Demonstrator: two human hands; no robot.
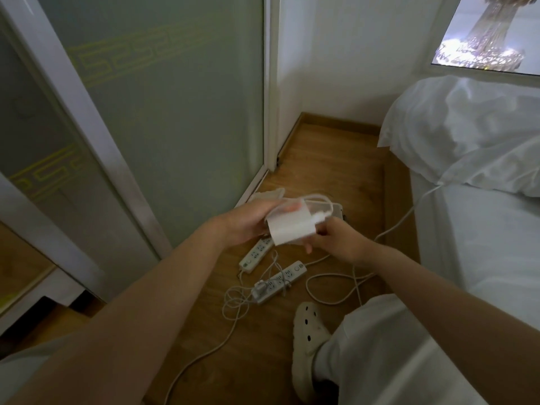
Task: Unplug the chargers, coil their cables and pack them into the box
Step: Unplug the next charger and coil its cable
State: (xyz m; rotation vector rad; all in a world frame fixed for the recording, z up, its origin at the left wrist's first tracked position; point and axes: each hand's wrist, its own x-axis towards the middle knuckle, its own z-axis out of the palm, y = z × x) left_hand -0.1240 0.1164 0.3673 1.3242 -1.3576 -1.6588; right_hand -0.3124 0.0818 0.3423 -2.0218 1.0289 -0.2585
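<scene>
I take this as the coiling step for one charger. The white charger brick is unplugged and held up between both hands, above the power strips on the wooden floor. Its cable is looped in a few turns over the top of the brick.

My left hand does the carrying. Its grip wraps round the brick's left side, with the thumb laid across the top where it pins the loops. My right hand is closed narrow, fingers curled at the brick's lower right corner. It seems to pinch the cable's plug end, though blur keeps me from being sure what sits between the fingertips.

The next move, as I judge it, is to tuck that free end under a loop so the coil cannot spring open. The bundle can then go down into the box. A pale container edge shows just behind the hands. I take it for the box, but most of it is hidden.

More work remains on the floor. A small charger appears to be plugged into the nearer power strip, with its thin lead in a loose tangle beside it. The farther power strip is partly hidden by the brick, and I see nothing plugged into the part that shows.
</scene>
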